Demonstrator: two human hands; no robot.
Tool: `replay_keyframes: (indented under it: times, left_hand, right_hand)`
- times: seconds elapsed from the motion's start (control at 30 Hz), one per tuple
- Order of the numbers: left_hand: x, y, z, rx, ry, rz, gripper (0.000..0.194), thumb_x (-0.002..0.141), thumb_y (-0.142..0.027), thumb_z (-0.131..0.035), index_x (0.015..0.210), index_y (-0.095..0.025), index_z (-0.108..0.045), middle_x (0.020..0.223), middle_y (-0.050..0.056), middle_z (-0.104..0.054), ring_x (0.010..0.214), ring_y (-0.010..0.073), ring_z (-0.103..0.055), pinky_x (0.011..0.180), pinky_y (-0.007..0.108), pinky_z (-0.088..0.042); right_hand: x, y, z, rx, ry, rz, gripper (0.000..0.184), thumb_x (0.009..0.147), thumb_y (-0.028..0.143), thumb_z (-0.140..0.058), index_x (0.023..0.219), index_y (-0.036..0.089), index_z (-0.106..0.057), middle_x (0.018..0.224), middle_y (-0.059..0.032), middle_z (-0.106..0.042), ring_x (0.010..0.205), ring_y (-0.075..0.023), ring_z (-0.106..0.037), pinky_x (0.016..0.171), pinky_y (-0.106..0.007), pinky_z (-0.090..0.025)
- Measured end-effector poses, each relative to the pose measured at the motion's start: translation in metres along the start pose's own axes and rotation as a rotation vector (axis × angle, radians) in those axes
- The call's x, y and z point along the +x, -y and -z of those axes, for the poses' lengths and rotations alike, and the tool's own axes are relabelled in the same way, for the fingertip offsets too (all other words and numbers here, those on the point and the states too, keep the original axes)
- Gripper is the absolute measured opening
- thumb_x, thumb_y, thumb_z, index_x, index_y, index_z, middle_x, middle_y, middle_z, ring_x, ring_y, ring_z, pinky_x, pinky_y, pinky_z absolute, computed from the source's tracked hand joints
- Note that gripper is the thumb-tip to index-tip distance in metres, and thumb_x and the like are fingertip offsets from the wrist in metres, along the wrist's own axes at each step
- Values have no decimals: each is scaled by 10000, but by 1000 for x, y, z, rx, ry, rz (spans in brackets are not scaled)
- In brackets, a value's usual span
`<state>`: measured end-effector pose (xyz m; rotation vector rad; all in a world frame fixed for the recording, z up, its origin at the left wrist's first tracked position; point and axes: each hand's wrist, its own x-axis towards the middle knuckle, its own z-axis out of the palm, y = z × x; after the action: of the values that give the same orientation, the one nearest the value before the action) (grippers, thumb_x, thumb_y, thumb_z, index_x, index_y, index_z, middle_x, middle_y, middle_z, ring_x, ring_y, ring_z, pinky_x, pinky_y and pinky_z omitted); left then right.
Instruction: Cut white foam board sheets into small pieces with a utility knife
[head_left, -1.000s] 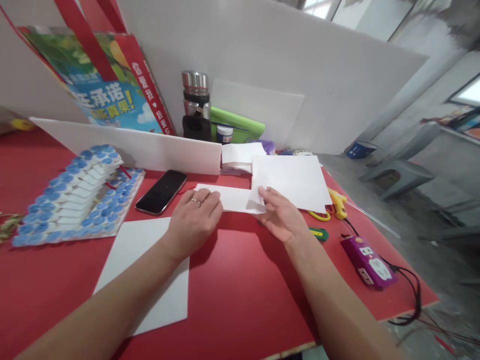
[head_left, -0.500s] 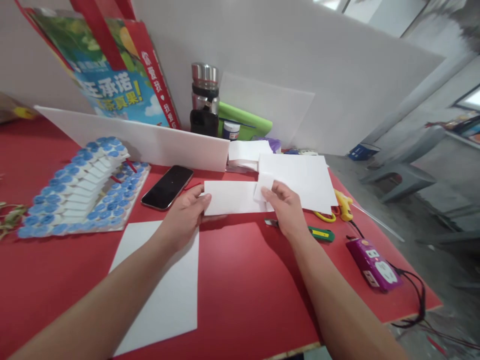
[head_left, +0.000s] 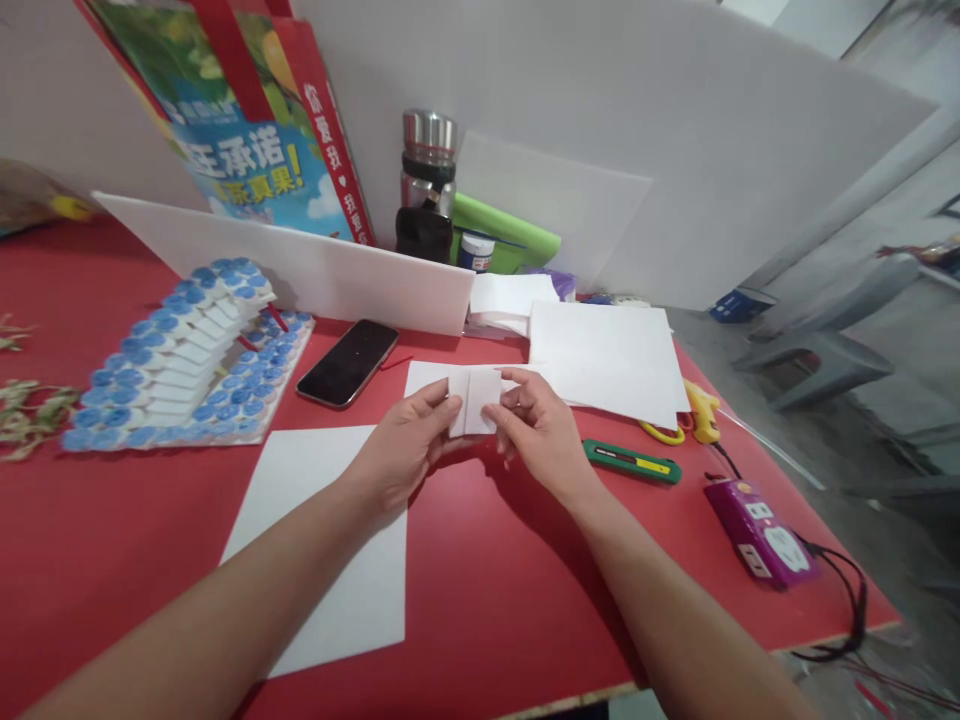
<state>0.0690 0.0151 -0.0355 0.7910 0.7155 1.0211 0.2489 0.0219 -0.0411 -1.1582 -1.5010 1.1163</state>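
Observation:
Two small white card pieces meet between my hands above the table. My left hand (head_left: 409,440) pinches the left card piece (head_left: 458,405) between thumb and fingers. My right hand (head_left: 536,425) grips the right card piece (head_left: 484,395), whose edge laps over or butts against the other; which one I cannot tell. Just behind them lies a longer white strip (head_left: 426,374), partly hidden by the hands. A green utility knife (head_left: 632,462) rests right of my right hand. Below my left forearm is a white sheet (head_left: 352,580).
A blue-and-white stair model (head_left: 180,370) and a phone (head_left: 349,362) sit left. White sheets (head_left: 607,360) are stacked at right, near a yellow glue gun (head_left: 703,410) and purple power strip (head_left: 761,535). A standing white board (head_left: 300,265), steel flask (head_left: 428,165) and printed bag (head_left: 255,150) are behind.
The long white strip has left my hands and lies on the table. My left hand now holds a small card piece, and both hands have come closer together.

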Motion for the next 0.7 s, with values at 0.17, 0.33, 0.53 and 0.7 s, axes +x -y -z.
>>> replay_keyframes:
  times: [0.17, 0.33, 0.53, 0.7]
  left_hand:
    - [0, 1, 1, -20, 20, 25, 141, 916, -339, -764, 917, -199, -755, 760, 0, -685, 814, 184, -719, 947, 431, -619]
    - [-1, 3, 3, -8, 8, 30, 154, 918, -349, -765, 926, -195, -764, 837, 13, -695, 891, 183, -714, 964, 398, -610]
    - [-2, 4, -1, -15, 19, 21, 174, 909, -369, -773, 960, -204, -761, 861, 10, -696, 874, 167, -694, 949, 376, -605]
    - [-4, 4, -3, 49, -15, 13, 238, 920, -407, -755, 852, -188, -692, 767, -21, -603, 797, 137, -641, 938, 363, -591]
  right_hand:
    - [-5, -1, -3, -128, -9, 106, 441, 950, 374, -653, 1377, 278, -592, 903, 7, -662, 585, -134, -625, 582, -305, -544]
    - [-7, 1, -7, -437, -77, 275, 462, 985, 356, -607, 1440, 277, -613, 979, -65, -670, 835, -223, -654, 811, -400, -561]
    - [-9, 1, -8, -510, -88, 323, 455, 1007, 341, -580, 1454, 254, -602, 1021, -87, -633, 855, -228, -651, 797, -385, -572]
    - [-9, 0, -8, -550, -71, 376, 426, 1023, 312, -568, 1438, 226, -607, 1033, -84, -604, 859, -213, -657, 785, -368, -594]
